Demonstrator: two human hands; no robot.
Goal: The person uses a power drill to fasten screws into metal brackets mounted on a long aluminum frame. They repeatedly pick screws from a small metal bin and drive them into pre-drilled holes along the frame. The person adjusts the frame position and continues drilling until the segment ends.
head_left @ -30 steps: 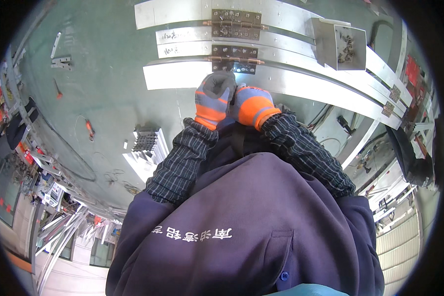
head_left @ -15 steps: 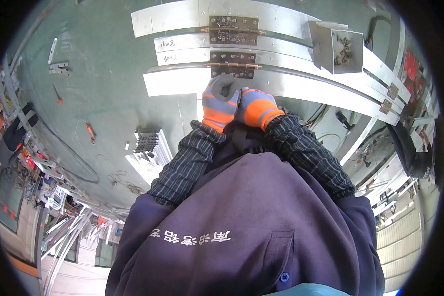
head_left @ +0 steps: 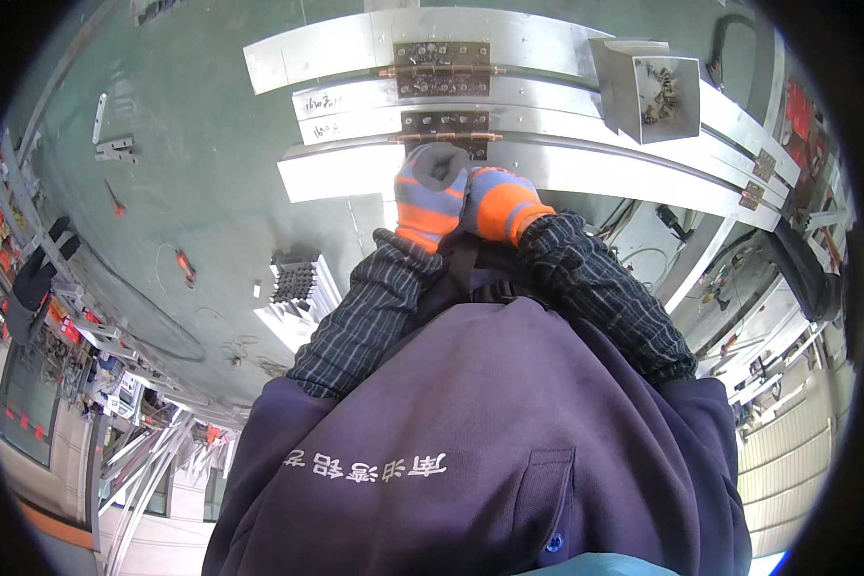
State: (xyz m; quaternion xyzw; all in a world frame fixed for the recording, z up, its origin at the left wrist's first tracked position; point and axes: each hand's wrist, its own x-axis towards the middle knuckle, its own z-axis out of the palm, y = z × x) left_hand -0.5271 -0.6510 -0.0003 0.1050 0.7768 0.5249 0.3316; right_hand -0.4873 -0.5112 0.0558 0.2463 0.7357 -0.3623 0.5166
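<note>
Both hands wear grey knit gloves with orange bands and meet in front of my chest. My left hand (head_left: 430, 197) is curled closed, palm side of the glove up. Against it presses my right hand (head_left: 499, 204), also closed; whatever the fingers hold, if anything, is hidden. Just beyond them lies a dark hinge (head_left: 468, 123) with a copper-coloured pin, fixed across two long silvery metal profiles. The near profile (head_left: 341, 175) passes right behind my gloves. A second dark hinge (head_left: 442, 56) joins the farther profile (head_left: 317, 53) to the one beside it.
An open metal box (head_left: 686, 110) holding small metal parts stands on the profiles at right. Smaller hinges (head_left: 753, 197) sit at their right ends. A bundle of cut profiles (head_left: 302, 298) stands at left. An orange-handled tool (head_left: 186, 269) and metal pieces (head_left: 115, 149) lie on the green floor.
The profiles and hinges sit slightly lower in the picture, as the view has shifted a little. My hands stay together in nearly the same pose.
</note>
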